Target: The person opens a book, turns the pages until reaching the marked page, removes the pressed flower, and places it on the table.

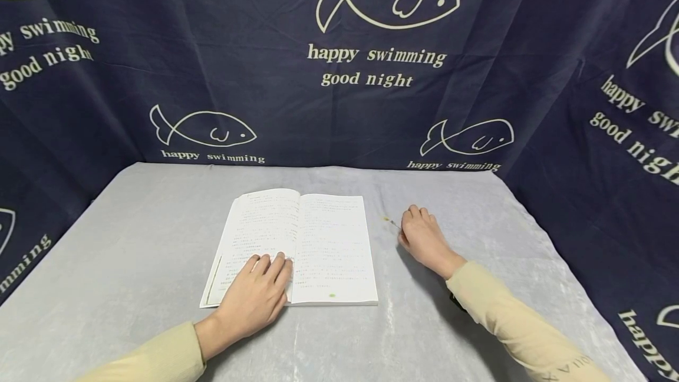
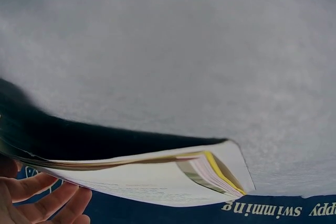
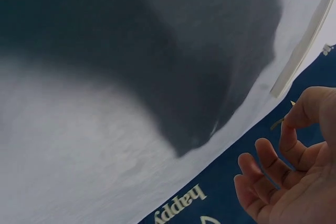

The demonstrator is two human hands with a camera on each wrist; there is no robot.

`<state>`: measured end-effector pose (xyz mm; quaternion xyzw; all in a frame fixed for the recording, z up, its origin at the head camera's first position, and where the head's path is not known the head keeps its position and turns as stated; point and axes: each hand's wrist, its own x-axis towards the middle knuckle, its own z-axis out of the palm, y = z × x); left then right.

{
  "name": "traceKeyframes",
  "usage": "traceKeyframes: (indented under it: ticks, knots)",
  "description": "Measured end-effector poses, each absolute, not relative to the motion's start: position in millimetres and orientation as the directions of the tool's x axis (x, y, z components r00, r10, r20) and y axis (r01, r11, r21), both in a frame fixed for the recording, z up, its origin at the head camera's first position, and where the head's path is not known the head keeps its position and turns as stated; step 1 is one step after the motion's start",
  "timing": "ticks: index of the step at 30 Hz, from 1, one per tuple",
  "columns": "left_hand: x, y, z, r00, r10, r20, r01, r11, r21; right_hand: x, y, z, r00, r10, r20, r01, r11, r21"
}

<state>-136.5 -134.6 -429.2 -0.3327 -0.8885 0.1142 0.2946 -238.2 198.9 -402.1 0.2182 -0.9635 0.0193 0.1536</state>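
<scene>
An open book (image 1: 334,240) lies on the table, its printed pages facing up. My left hand (image 1: 257,293) rests on the lower part of the left page, close to the spine, with its fingers spread over the paper. In the left wrist view, the page edges (image 2: 220,174) appear beside the fingers. To the right of the book, my right hand (image 1: 427,240) pinches a small thin piece with a yellowish tip (image 1: 386,218) between thumb and forefinger. The right wrist view shows this thin piece (image 3: 276,124) sticking out past the fingertips; its exact kind I cannot tell.
A pale grey cloth (image 1: 132,240) covers the table. Dark blue curtains (image 1: 276,46) with white fish drawings and lettering hang behind the table and at both sides. The right hand and forearm cast a shadow (image 3: 210,66) on the cloth.
</scene>
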Motion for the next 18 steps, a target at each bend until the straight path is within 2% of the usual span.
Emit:
traceKeyframes:
  ticks: [18]
  knots:
    - [-137, -135, -426, -0.647, 0.609, 0.459, 0.522, 0.793, -0.315, -249, 231, -407, -0.909, -0.326, 0.258, -0.333, 0.943, 0.018]
